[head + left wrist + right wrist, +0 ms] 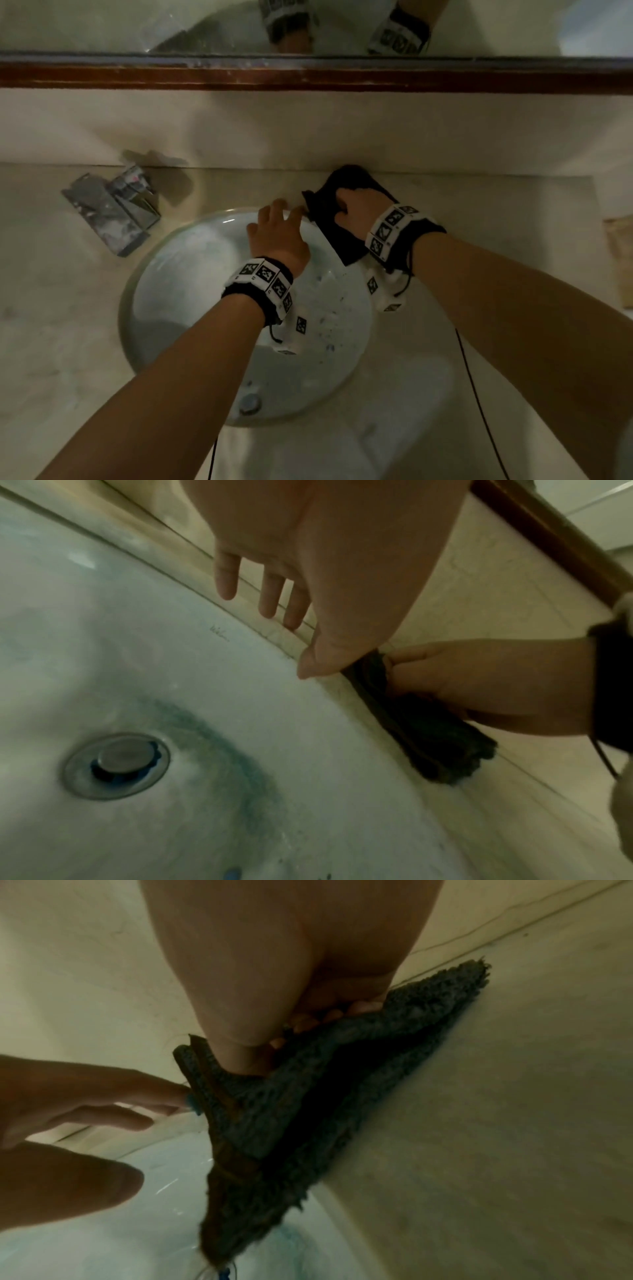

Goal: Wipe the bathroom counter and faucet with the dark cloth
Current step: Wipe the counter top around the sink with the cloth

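The dark cloth (330, 226) lies bunched on the beige counter (479, 222) at the far right rim of the white sink (137, 274), one corner hanging over the basin. My right hand (356, 205) grips it from above. In the right wrist view its fingertips (325, 1015) curl into the cloth (308, 1096). My left hand (274, 219) hovers over the sink's back rim with straight fingers (263, 593). One left fingertip (178, 1096) touches the cloth's left edge. The chrome faucet (113, 209) stands on the counter at the far left, away from both hands.
A mirror with a dark wooden frame (308, 77) runs along the wall behind the counter. The sink drain (250, 402) sits near the front of the basin. A tan object (620, 260) lies at the counter's right edge. Thin black cables (479, 411) hang from my wrists.
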The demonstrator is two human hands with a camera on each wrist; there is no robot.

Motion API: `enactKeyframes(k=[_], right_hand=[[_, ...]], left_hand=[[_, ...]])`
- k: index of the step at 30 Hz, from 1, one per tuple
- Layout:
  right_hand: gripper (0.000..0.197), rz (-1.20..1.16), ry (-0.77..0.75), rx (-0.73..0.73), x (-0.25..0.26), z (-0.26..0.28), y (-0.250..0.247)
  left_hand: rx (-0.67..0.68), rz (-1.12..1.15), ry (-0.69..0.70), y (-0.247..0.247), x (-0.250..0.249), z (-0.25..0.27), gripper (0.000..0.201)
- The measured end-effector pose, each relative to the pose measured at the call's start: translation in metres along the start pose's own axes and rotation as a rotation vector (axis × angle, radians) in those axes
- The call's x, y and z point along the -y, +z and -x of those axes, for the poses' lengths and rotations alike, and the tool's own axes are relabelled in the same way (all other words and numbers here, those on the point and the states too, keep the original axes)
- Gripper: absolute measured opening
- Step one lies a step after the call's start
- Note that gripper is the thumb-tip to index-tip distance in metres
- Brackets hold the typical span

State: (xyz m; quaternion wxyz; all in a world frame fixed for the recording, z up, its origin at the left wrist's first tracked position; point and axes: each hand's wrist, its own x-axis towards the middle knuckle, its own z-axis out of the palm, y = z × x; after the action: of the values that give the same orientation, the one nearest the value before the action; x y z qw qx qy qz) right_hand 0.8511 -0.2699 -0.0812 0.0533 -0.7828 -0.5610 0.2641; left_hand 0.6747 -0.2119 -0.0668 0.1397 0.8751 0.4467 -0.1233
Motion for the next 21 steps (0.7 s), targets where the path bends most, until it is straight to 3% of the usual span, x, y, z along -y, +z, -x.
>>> enactKeyframes(k=[6, 12, 17, 21], right_hand=[[0.02, 0.031, -0.007, 0.021, -0.014, 0.056, 0.017], [0.018, 0.109, 0.054, 0.172, -0.044, 0.132, 0.023], [0.019, 0.11, 0.064, 0.144, -0.041, 0.123, 0.024], [0.018, 0.067, 0.044, 0.086, -0.028, 0.085, 0.015]], left_hand=[[0.037, -0.09, 0.004, -0.002, -0.001, -0.001, 0.066], [0.064, -0.095, 0.01, -0.006, -0.002, -0.001, 0.066], [0.036, -0.047, 0.058, -0.009, 0.001, -0.006, 0.059], [0.032, -0.036, 0.068, -0.008, 0.004, -0.007, 0.06]])
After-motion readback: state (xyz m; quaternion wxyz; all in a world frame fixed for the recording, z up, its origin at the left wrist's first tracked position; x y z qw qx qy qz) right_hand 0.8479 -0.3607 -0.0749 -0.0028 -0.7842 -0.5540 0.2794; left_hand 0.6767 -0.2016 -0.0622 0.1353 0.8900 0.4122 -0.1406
